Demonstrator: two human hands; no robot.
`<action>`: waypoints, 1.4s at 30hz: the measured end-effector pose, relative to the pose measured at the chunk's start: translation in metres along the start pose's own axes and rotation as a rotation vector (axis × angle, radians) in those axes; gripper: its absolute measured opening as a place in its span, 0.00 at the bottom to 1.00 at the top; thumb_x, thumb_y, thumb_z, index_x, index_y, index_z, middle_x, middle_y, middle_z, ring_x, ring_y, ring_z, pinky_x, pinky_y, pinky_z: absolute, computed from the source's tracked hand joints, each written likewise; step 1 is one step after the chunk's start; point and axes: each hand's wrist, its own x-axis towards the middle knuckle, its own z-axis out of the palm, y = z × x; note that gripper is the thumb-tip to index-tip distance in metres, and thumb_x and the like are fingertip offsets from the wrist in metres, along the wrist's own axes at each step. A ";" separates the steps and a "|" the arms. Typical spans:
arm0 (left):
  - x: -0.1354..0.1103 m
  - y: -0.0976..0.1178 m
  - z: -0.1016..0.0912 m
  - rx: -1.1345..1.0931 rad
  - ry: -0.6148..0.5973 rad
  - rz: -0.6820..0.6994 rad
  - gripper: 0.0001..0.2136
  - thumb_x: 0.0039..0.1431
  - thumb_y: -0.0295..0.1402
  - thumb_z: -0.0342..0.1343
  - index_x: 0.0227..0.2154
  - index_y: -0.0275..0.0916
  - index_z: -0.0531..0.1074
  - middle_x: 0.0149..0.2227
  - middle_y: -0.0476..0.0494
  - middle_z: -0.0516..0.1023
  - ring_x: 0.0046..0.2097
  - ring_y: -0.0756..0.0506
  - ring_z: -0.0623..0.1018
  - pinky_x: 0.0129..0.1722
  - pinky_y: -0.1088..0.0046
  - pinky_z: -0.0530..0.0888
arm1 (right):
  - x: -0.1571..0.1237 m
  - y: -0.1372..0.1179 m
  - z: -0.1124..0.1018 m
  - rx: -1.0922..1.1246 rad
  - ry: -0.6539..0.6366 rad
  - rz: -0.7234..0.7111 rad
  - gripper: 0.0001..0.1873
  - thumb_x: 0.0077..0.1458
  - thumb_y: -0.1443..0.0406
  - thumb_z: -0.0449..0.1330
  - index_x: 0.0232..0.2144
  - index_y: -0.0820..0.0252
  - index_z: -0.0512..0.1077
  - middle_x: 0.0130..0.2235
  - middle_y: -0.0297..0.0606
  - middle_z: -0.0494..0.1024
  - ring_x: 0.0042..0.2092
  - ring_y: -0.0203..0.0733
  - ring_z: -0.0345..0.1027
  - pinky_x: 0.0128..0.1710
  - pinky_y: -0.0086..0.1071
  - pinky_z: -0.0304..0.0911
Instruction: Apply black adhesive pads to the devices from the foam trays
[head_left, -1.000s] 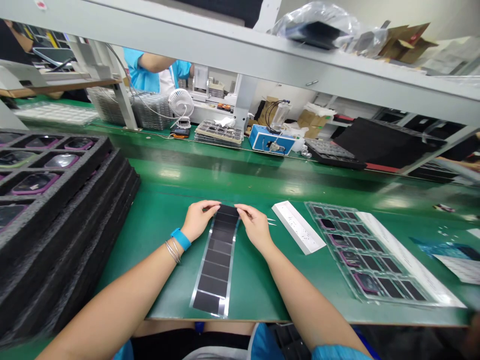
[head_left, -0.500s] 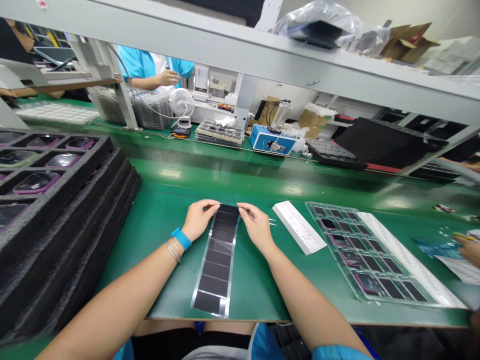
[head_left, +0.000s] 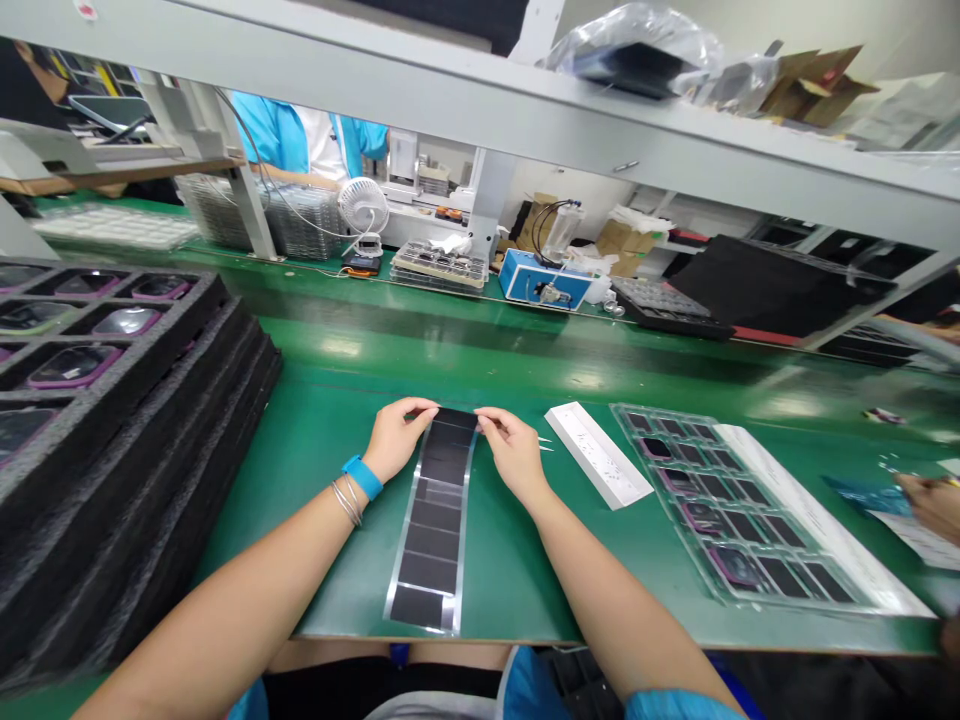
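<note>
A long strip of black rectangular pads on a silver-edged film (head_left: 433, 530) lies lengthwise on the green bench mat (head_left: 330, 470), running from the bench's front edge toward my hands. My left hand (head_left: 397, 438) pinches the strip's top left edge. My right hand (head_left: 514, 452) grips its top right corner. The fingertips cover the corners of the top pad. A pair of metal tweezers (head_left: 544, 444) lies just right of my right hand, with only the tips showing.
A white rectangular box (head_left: 598, 454) lies right of the tweezers, before a transparent tray of black pieces (head_left: 731, 510). Stacked black foam trays (head_left: 112, 400) hold devices at left. A co-worker's hand (head_left: 930, 503) reaches in at right; another person stands beyond the shelf.
The strip's lower end has shifted slightly right, and my hands have drawn a little closer along its top. The co-worker's hand has moved in from the right edge.
</note>
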 end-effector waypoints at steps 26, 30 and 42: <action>-0.001 0.003 -0.002 0.103 0.036 0.111 0.06 0.53 0.34 0.56 0.27 0.40 0.76 0.31 0.46 0.78 0.36 0.46 0.76 0.34 0.72 0.71 | 0.000 -0.005 0.001 -0.056 0.000 -0.053 0.11 0.54 0.62 0.55 0.38 0.57 0.75 0.37 0.38 0.79 0.36 0.42 0.73 0.39 0.35 0.68; -0.001 0.004 -0.002 0.097 0.036 0.109 0.06 0.53 0.34 0.56 0.27 0.40 0.76 0.31 0.46 0.78 0.35 0.46 0.76 0.33 0.73 0.71 | 0.000 -0.004 0.000 -0.060 0.002 -0.038 0.11 0.55 0.62 0.55 0.37 0.57 0.75 0.37 0.38 0.79 0.36 0.42 0.73 0.40 0.35 0.68; 0.000 0.002 -0.001 0.064 0.016 0.051 0.07 0.50 0.36 0.57 0.30 0.40 0.77 0.32 0.45 0.78 0.34 0.46 0.76 0.32 0.72 0.72 | 0.001 -0.004 -0.001 -0.087 -0.010 -0.052 0.11 0.55 0.63 0.53 0.36 0.56 0.75 0.37 0.38 0.79 0.38 0.43 0.73 0.41 0.36 0.67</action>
